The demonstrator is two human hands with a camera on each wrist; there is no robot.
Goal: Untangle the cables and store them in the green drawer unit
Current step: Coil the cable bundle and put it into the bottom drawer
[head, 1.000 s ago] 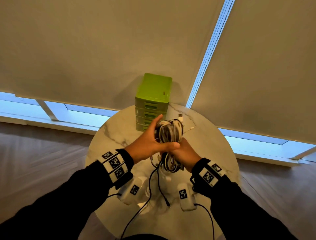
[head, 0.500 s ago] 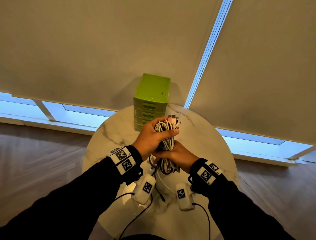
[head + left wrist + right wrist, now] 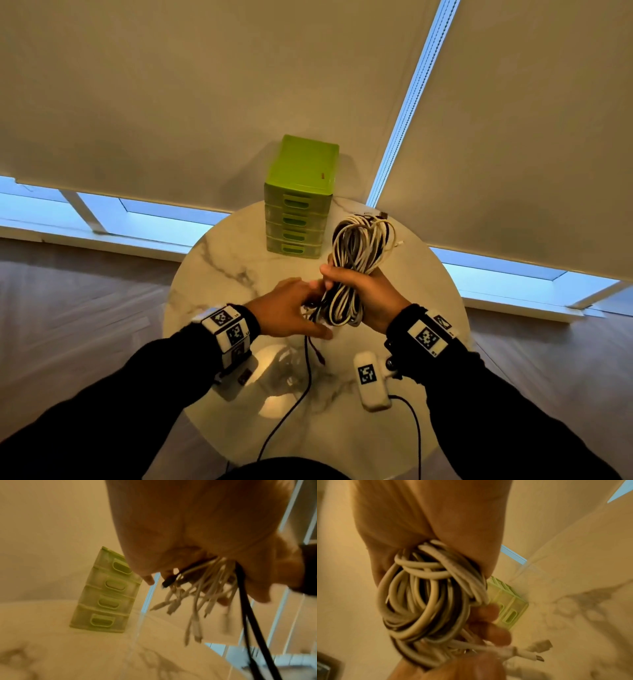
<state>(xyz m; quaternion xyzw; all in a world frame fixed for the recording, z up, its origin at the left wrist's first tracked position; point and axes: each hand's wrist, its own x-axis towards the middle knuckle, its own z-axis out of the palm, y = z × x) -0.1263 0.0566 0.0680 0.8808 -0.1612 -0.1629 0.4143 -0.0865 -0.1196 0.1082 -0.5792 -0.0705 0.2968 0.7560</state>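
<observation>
Marble worktop (image 3: 219, 260), drawer unit (image 3: 298, 202) at rear, drawers closed; cable bundle (image 3: 356, 260) shifted right, gripped in right hand (image 3: 370, 294); left hand (image 3: 284, 308) dropped from coil top, pinching lower ends; untangling starting.

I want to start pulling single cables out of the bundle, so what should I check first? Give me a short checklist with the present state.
1. Right hand grips the cable bundle: ok.
2. Left hand at the loose cable ends: ok; which cable its fingers hold, cannot tell.
3. Cables separated: not ok, coils wrapped together.
4. Green drawer unit within reach on the table: ok.
5. A drawer open to receive cables: not ok, all look closed.
</observation>
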